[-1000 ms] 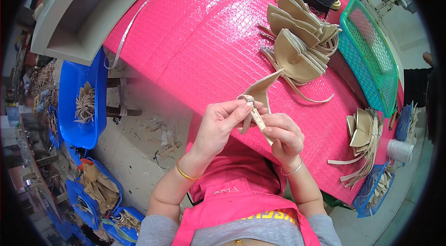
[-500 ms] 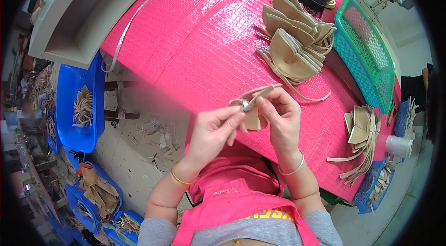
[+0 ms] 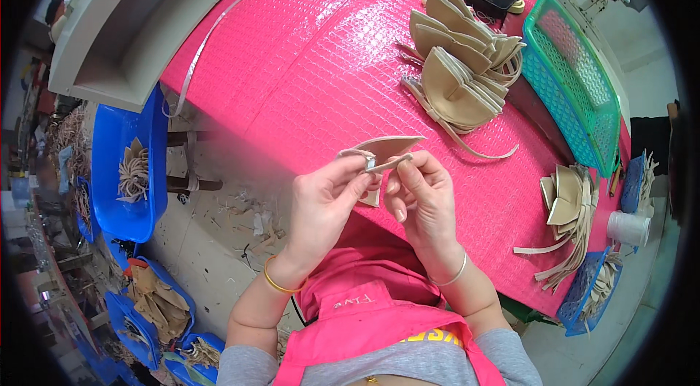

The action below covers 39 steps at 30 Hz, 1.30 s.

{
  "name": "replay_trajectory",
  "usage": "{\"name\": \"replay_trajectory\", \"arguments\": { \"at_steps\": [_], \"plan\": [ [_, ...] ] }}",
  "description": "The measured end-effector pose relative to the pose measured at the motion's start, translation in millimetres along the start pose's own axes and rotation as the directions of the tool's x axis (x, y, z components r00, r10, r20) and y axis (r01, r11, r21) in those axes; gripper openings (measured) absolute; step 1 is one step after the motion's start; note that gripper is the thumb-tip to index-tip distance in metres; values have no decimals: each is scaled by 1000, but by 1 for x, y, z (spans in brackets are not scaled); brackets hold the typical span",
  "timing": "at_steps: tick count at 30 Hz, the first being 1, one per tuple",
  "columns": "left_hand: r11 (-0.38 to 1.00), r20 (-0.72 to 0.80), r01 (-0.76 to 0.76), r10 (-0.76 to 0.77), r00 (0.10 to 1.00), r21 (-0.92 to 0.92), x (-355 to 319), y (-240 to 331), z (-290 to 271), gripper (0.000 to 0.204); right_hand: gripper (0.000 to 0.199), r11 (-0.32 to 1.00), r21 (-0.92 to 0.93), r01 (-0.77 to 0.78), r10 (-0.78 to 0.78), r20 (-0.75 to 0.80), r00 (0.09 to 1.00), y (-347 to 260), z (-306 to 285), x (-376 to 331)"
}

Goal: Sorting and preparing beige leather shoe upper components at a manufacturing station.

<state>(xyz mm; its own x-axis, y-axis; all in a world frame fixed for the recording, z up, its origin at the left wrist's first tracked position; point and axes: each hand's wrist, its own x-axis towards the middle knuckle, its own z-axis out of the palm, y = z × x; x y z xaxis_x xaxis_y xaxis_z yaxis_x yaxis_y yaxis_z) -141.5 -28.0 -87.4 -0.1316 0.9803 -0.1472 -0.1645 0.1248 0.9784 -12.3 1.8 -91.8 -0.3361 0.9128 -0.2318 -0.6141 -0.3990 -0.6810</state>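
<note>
Between my hands, over the near edge of the table, is a beige leather-like piece (image 3: 390, 144) with a wide flap and a narrow strap (image 3: 394, 163). A small silvery buckle (image 3: 370, 164) sits on the strap. My left hand (image 3: 327, 205) pinches the piece right beside the buckle, its fingers closed. With thumb and forefinger, my right hand (image 3: 425, 196) grips the strap's end, a little to the right of the buckle. The flap spreads above both hands. Another part of it hangs below my left fingertips, partly hidden.
Stacked beige pieces (image 3: 463, 90) lie on the pink-covered table (image 3: 292, 87), beside a green basket (image 3: 572, 87). More strapped pieces (image 3: 565, 200) lie at the right edge, near a blue basket (image 3: 587, 295). A loose strap (image 3: 208, 39) hangs off the left side, above a blue bin (image 3: 127, 214).
My right hand has moved left and slightly down, its grip now on the strap's end. The piece has turned, so its flap shows wider above the hands. My left hand has shifted slightly left.
</note>
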Motion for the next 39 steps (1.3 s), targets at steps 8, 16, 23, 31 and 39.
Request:
{"name": "replay_trajectory", "arguments": {
  "at_steps": [8,16,23,31,39],
  "plan": [
    [928,20,-153,156,988,341,11,-7,-2,30,14,952,163,-259,265,-21,964,7,2,0],
    [808,3,-306,353,936,503,12,-12,-2,14,13,929,127,-347,334,108,936,18,-29,15],
    [533,288,-544,490,823,648,21,-6,-19,17,18,890,-454,29,76,211,975,7,-17,43],
    [280,-51,-78,424,904,957,5,-41,-24,27,19,957,-291,-11,11,-1,1000,18,-21,61],
    [775,17,-214,254,967,595,101,-26,-60,29,26,311,-921,233,-528,36,848,-24,-39,36]
  ]
}}
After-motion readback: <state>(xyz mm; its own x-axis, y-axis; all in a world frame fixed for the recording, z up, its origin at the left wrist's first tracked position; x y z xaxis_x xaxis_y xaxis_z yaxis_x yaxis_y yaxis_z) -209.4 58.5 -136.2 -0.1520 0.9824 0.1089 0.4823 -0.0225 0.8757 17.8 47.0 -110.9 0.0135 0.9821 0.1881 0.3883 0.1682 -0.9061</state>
